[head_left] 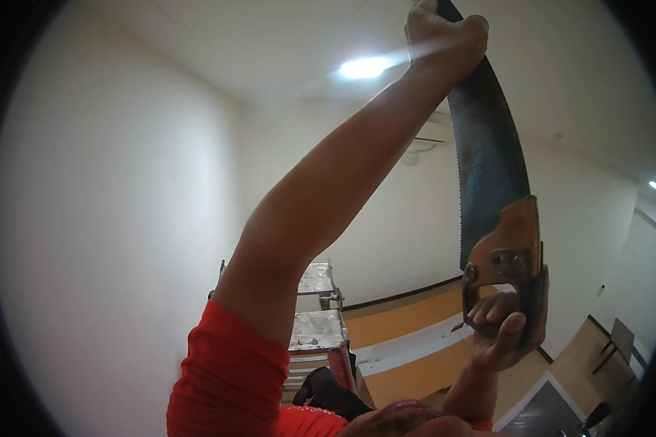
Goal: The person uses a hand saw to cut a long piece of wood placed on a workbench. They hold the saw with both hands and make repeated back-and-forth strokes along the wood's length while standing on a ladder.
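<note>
A hand saw (490, 153) with a dark, worn steel blade and a wooden handle is held up in front of me, its blade pointing upward and its toothed edge facing left. My right hand (514, 335) is closed around the handle at the lower end, with fingers through the grip opening. High above, at the end of my raised arm, my left hand (448, 40) grips the blade close to its upper end. The tip of the blade runs out of the picture at the top.
Behind my left arm stand paint-spattered steps (319, 329). Orange-brown boards (408, 317) with a white strip (408, 351) between them lie beyond. A plain wall (116, 204) rises at the left. A chair (621, 341) stands far right, and a lamp (363, 68) glows on the ceiling.
</note>
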